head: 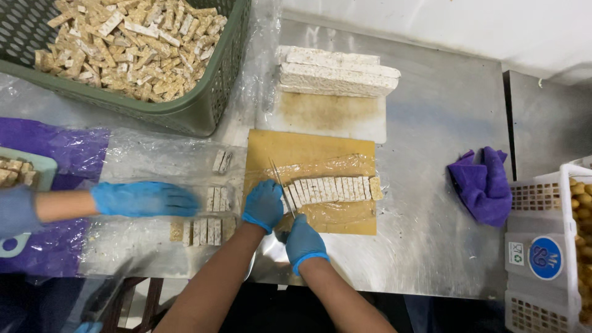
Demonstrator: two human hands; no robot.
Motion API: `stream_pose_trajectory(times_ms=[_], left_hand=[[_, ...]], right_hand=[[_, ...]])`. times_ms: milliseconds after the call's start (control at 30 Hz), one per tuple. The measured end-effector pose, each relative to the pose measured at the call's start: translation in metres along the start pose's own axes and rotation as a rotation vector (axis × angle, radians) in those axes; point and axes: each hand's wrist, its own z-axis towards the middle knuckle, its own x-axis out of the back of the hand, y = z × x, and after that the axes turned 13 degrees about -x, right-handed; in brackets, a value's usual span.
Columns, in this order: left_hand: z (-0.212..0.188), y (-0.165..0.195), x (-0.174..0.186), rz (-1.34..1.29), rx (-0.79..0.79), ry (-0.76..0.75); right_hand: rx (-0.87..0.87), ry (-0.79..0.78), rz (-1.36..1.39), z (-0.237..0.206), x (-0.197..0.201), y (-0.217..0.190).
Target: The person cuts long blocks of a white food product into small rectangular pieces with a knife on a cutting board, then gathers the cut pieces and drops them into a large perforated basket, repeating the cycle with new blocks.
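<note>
My right hand [304, 242] is closed around a knife [279, 183] whose blade stands over the sliced tempeh block [333, 189]. My left hand [264, 204] presses flat on the block's cut end, on the yellow cutting board [308, 148]. Beyond it, whole slabs [336, 73] lie stacked on the steel worktop [444, 123]. A co-worker's gloved hand [145, 198] rests left, beside cut pieces [209, 229].

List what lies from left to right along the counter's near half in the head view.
Co-worker's gloved hand → cut slices → left hand → knife → sliced block → purple cloth → white crate.
</note>
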Motion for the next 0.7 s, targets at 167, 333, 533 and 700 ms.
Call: stream_pose_trajectory(times_ms=[167, 333, 533, 700], left_hand=[[-0.004, -0.003, -0.005, 0.029, 0.003, -0.081], [-0.005, -0.003, -0.005, -0.062, 0.048, -0.049], [-0.01, -0.008, 0.002, -0.032, 0.065, 0.027], [-0.018, -0.007, 0.006, 0.039, 0.03, 0.025]], right_hand=[[0.012, -0.016, 0.02, 0.012, -0.011, 0.007], [0.092, 0.035, -0.008, 0.025, -0.008, -0.002], [0.038, 0.001, 0.027, 0.003, 0.006, -0.008], [-0.017, -0.039, 0.052, -0.022, 0.01, -0.017]])
